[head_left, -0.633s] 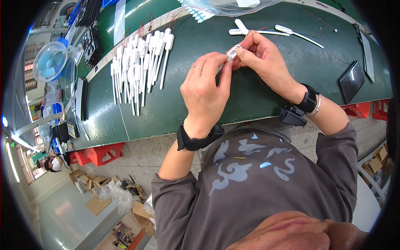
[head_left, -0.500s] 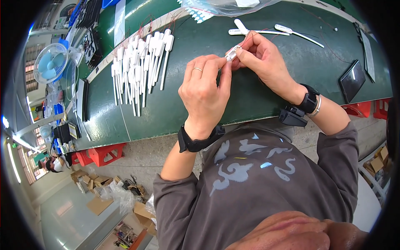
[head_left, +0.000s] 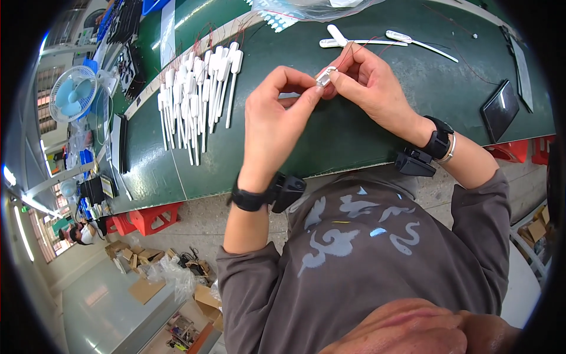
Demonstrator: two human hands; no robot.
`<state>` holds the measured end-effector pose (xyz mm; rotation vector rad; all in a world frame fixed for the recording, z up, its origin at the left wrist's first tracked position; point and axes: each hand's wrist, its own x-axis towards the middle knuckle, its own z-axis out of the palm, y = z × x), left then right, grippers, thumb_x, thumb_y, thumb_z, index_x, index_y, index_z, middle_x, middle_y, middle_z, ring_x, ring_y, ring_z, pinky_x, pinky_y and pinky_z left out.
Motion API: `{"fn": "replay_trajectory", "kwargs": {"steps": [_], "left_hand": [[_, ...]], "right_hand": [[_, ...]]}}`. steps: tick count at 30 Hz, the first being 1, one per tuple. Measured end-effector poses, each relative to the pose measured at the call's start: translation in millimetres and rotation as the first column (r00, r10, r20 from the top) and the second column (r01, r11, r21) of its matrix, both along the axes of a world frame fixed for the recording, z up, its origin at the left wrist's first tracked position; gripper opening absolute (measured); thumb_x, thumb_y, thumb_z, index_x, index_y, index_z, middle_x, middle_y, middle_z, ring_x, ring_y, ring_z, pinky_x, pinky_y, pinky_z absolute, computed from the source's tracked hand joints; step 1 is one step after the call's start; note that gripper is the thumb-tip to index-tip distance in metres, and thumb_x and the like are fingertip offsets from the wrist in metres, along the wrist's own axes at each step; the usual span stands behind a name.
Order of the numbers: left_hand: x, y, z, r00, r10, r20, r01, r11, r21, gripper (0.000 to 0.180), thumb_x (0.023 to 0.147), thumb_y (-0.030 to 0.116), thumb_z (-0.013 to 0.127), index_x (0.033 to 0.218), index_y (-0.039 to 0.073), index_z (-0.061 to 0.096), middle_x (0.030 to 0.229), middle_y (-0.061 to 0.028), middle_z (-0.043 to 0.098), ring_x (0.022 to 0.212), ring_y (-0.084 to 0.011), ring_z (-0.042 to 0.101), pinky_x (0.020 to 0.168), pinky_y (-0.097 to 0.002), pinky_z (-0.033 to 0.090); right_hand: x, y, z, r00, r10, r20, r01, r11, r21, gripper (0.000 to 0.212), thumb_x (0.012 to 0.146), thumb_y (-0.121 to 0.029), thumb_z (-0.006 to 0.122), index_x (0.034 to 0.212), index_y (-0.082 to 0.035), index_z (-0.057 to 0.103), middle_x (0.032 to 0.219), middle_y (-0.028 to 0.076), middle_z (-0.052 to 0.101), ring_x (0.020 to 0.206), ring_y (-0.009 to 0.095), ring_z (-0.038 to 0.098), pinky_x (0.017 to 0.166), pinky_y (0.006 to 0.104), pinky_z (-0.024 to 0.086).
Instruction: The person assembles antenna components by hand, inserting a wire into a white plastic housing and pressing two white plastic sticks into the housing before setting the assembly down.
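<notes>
Small white casing [head_left: 325, 76] pinched by left hand [head_left: 274, 115] and right hand [head_left: 374, 85], both nearly closed. White sticks [head_left: 194, 106] bunched near far edge of tabletop [head_left: 365, 141].

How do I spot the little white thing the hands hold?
Above the dark green table, find the bare left hand and bare right hand meeting. Pinched between them is a small oblong white piece; unlike the white stemmed pieces lying nearby, it alone is held.
</notes>
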<state>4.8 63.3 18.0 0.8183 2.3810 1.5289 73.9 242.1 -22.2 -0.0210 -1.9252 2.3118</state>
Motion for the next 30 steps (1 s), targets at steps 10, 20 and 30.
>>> {"fn": "replay_trajectory", "kwargs": {"steps": [10, 20, 30], "left_hand": [[-26, -7, -4, 0.821, -0.237, 0.519, 0.161, 0.969, 0.188, 0.02, 0.089, 0.009, 0.077, 0.104, -0.001, 0.067, 0.094, -0.0058, 0.071, 0.086, -0.0087, 0.067, 0.078, -0.0219, 0.053], [-16, -1, -3, 0.996, -0.054, 0.066, 0.05, 0.997, 0.063, 0.026, 0.088, 0.013, 0.078, 0.105, -0.002, 0.066, 0.101, -0.0087, 0.072, 0.087, -0.016, 0.069, 0.078, -0.0255, 0.054], [16, 10, -18, 0.955, 0.044, -0.292, -0.051, 0.999, -0.016, 0.026, 0.087, 0.009, 0.075, 0.11, -0.001, 0.065, 0.096, -0.0115, 0.072, 0.085, -0.0215, 0.072, 0.08, -0.0307, 0.056]], "right_hand": [[0, -1, -3, 0.999, 0.037, 0.017, -0.038, 0.998, 0.044, 0.013, 0.102, -0.014, 0.059, 0.101, -0.002, 0.053, 0.102, 0.007, 0.066, 0.09, 0.011, 0.065, 0.085, 0.0261, 0.054], [-9, 10, -6, 0.99, 0.018, 0.139, 0.008, 0.983, -0.186, 0.014, 0.101, -0.016, 0.058, 0.098, -0.005, 0.052, 0.099, 0.008, 0.068, 0.089, 0.014, 0.068, 0.085, 0.0271, 0.056], [-6, 5, -2, 0.991, 0.012, 0.131, 0.019, 0.972, -0.233, 0.014, 0.1, -0.016, 0.06, 0.099, -0.004, 0.052, 0.102, 0.008, 0.068, 0.093, 0.014, 0.069, 0.09, 0.0291, 0.057]]}}
